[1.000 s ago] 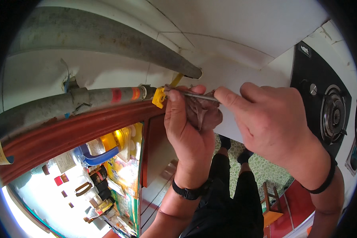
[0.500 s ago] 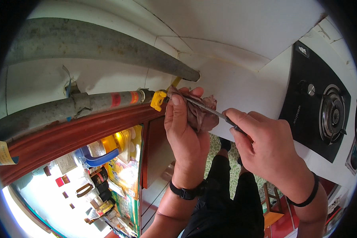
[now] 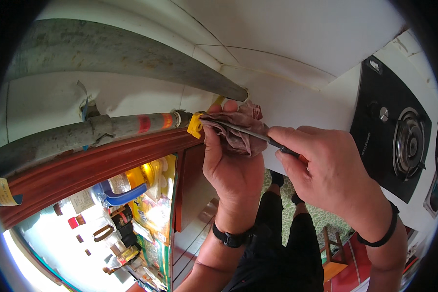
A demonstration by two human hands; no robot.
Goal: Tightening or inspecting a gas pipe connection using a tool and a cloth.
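A crumpled brownish-pink cloth (image 3: pixel 241 138) lies in my left hand (image 3: pixel 241 180), whose fingers are wrapped around it from behind. My right hand (image 3: pixel 321 165) is closed on the handle of a screwdriver (image 3: pixel 255 134), dark with an orange-red patch. The thin metal shaft slants up and left across the cloth, its tip at the yellow valve handle (image 3: pixel 195 125). That valve handle sits at the end of a grey pipe (image 3: pixel 124 125) with red and orange bands. The cloth and fingers hide what lies behind them.
A thicker grey pipe (image 3: pixel 131 53) runs above, along the white tiled wall. At the right, a black gas stove (image 3: pixel 392 131) stands on a white counter. Below the pipes are a red-brown wooden edge (image 3: pixel 107 168) and a shelf of bottles and packets. A wooden stool (image 3: pixel 333 265) stands on the floor.
The cloth has been shifted and spread along the screwdriver shaft. My left hand has turned slightly, its thumb now lower beside the cloth. The screwdriver tip now reaches the yellow valve handle.
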